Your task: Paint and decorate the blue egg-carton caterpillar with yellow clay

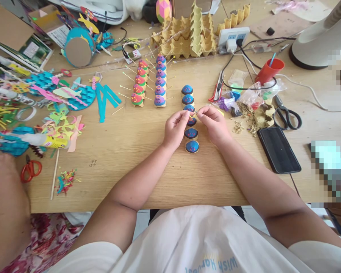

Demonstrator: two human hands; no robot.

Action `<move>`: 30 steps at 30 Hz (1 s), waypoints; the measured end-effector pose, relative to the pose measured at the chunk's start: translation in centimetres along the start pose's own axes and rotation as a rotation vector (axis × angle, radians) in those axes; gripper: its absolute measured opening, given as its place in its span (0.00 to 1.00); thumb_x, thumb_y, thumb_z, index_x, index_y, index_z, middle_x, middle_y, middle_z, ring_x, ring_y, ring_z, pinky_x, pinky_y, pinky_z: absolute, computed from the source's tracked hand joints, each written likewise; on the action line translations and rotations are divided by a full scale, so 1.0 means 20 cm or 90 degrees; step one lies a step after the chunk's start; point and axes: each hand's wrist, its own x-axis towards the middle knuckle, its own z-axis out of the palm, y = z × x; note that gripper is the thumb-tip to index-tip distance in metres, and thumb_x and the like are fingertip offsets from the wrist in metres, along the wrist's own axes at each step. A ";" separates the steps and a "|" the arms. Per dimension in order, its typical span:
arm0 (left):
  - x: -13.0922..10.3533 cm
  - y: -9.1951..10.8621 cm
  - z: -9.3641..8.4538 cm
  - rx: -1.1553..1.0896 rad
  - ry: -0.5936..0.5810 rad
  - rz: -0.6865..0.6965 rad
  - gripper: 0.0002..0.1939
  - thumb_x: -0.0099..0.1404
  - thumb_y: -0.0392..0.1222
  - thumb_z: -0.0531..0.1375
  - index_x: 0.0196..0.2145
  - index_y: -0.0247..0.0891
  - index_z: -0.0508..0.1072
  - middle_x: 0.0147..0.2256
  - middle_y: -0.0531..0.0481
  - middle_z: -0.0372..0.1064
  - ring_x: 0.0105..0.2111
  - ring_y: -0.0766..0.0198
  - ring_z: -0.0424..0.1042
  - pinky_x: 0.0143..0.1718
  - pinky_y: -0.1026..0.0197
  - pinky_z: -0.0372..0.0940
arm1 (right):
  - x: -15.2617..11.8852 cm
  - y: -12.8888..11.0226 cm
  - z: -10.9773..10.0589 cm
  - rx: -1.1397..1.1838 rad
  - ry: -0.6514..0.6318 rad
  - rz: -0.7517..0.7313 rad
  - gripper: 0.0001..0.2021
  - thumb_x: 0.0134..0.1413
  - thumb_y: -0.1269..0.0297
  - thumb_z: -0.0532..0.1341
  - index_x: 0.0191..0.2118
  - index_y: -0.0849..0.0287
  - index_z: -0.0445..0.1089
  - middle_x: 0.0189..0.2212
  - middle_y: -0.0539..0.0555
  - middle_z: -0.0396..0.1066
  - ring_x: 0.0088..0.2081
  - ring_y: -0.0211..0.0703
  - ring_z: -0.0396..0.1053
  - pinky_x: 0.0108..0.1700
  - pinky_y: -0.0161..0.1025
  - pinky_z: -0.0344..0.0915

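A column of several blue domes (192, 146) with small red marks runs down the middle of the table. Over its central domes, my left hand (176, 129) pinches a tiny yellow piece. Just to the right, my right hand (212, 123) is closed in a pinch, its fingertips close to the left ones; what it holds is too small to make out. To the left stand a column of purple domes (160, 100) and a column of red and green domes (137, 99), both with thin pins sticking out sideways.
Egg cartons (182, 38) and a power strip (233, 38) lie at the back. On the right are a red cup (269, 71), black scissors (287, 113) and a phone (279, 149). Paper crafts, a glue bottle (52, 140) and red scissors (31, 169) lie left, near another person's arm (7, 212).
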 end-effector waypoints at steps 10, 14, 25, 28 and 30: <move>0.00 -0.02 -0.01 0.047 0.008 0.066 0.22 0.70 0.66 0.69 0.43 0.46 0.88 0.45 0.47 0.87 0.49 0.58 0.84 0.55 0.55 0.77 | 0.00 0.03 -0.02 -0.034 -0.003 -0.009 0.18 0.51 0.46 0.78 0.34 0.52 0.76 0.34 0.49 0.74 0.39 0.41 0.68 0.47 0.42 0.67; 0.01 -0.04 -0.02 0.021 0.005 0.069 0.18 0.69 0.63 0.71 0.43 0.46 0.89 0.45 0.47 0.87 0.48 0.59 0.84 0.54 0.56 0.77 | 0.00 0.03 -0.02 -0.038 0.006 -0.009 0.20 0.52 0.43 0.78 0.34 0.52 0.76 0.34 0.49 0.74 0.39 0.40 0.67 0.46 0.42 0.66; 0.02 -0.06 0.01 -0.068 0.039 -0.012 0.26 0.58 0.67 0.77 0.42 0.45 0.86 0.42 0.48 0.87 0.44 0.61 0.85 0.49 0.58 0.79 | 0.00 0.02 -0.01 -0.045 0.024 -0.013 0.20 0.50 0.45 0.79 0.32 0.53 0.75 0.33 0.49 0.73 0.38 0.40 0.67 0.46 0.42 0.67; 0.02 -0.06 0.01 -0.063 0.044 -0.028 0.28 0.57 0.68 0.77 0.42 0.44 0.84 0.41 0.48 0.86 0.42 0.62 0.84 0.47 0.59 0.78 | 0.00 0.02 -0.01 -0.057 0.023 -0.012 0.19 0.51 0.45 0.78 0.33 0.53 0.75 0.33 0.49 0.73 0.39 0.41 0.68 0.47 0.42 0.68; 0.02 -0.06 0.01 -0.054 0.044 -0.033 0.28 0.57 0.69 0.77 0.41 0.43 0.84 0.41 0.48 0.85 0.42 0.62 0.84 0.47 0.59 0.78 | 0.00 0.02 -0.01 -0.065 0.024 -0.009 0.20 0.51 0.45 0.78 0.33 0.53 0.74 0.32 0.49 0.72 0.38 0.41 0.67 0.46 0.42 0.67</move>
